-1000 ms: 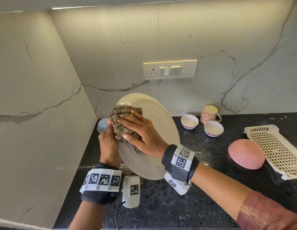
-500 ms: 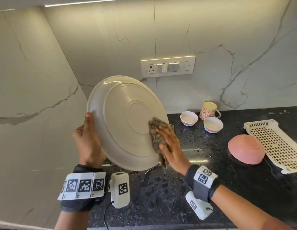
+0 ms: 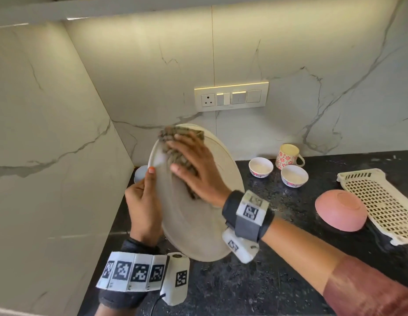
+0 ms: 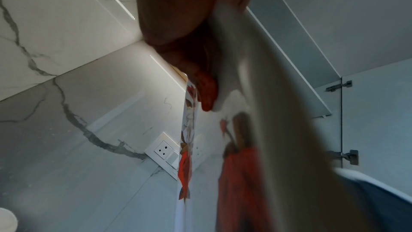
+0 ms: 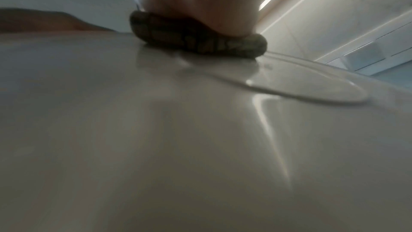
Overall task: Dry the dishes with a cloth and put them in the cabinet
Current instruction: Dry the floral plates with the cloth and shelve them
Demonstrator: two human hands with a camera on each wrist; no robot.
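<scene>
The cloth [image 3: 175, 147] is back up at the top of the plate [image 3: 198, 226]: half a second ago it was wiping low on the right edge, now it's bunched near the upper rim, and the plate has swung round to a steeper, more edge-on tilt. That reads as one more pass over the plate's back, so drying is still under way and the cabinet comes later.

The right hand [image 3: 196, 169] lies spread, fingers straight, pressing the cloth flat against the plate. The left hand [image 3: 143, 206] pinches the left rim, thumb on the near side, fingers hidden behind. The plate is held in the air above the bench [image 3: 255, 293], touching nothing else.

It's a big, round, glossy cream plate with a raised foot ring on the back; the left wrist view shows a red flower print on its face. The cloth is a soft, checked, brown-green weave, crumpled into a wad. Waiting on the speckled black bench, wet with droplets: two small white bowls [image 3: 278, 171], a flowered mug [image 3: 288, 155], an upturned pink bowl [image 3: 339, 209] and a white perforated tray [image 3: 385, 201].
</scene>
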